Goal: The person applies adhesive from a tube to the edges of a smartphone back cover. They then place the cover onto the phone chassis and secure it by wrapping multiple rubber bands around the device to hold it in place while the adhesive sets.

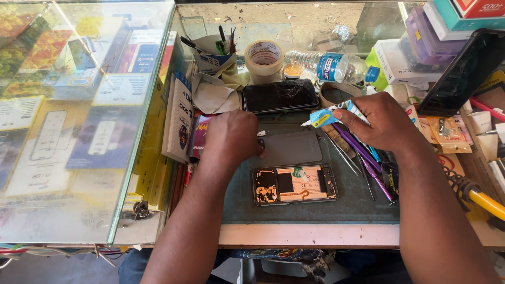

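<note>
Our right hand (386, 123) closes around a small blue-and-white glue tube (330, 114), its long axis running nearly level across the bench and its thin nozzle pointing left, toward the grey back cover (292, 149). Our left hand (231, 138) rests curled on the left edge of that cover, fingertips pressing it flat to the dark green work mat (315, 208); nothing is clasped inside the hand as far as we can tell. The cover lies with its long side left to right. Just below it, apart by a narrow strip of mat, an opened phone (294, 184) lies the same way, its orange and black insides facing up.

Above the cover sits a phone with a cracked dark screen (280, 95), and behind that a roll of tan tape (264, 59) stands beside a clear water bottle (326, 67) lying on its side, banded with a blue label. Purple-handled tools (368, 163) fan out under our right wrist. A white box with blue print (179, 118) leans against the glass display case (84, 131) at left, where flat rectangular packages in yellow, blue and white show beneath the pane. At upper right, white, purple and teal boxes (426, 37) are stacked behind a tilted black phone (463, 71). A yellow-handled tool (486, 202) lies at the right edge.
</note>
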